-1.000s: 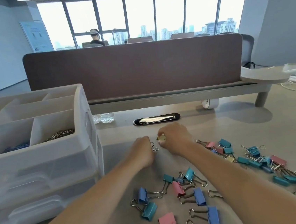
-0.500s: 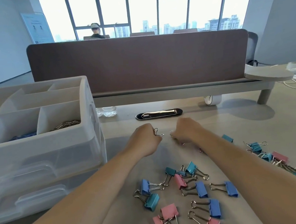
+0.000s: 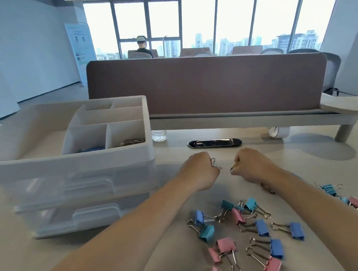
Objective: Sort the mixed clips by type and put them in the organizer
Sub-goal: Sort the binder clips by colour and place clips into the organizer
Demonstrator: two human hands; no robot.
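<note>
Now your left hand has its grip closed on a wire clip. Your right hand pinches a yellowish clip. The organizer sits at 9 o'clock.

The standing poster bears print too small to read.

bright backlight from windows, soft focus, edges bowed.

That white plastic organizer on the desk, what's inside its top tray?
The white plastic organizer holds blue clips in one front compartment and silver metal clips in the next. The other compartments look bare, though the front wall hides their floors and most of each pile.
</note>
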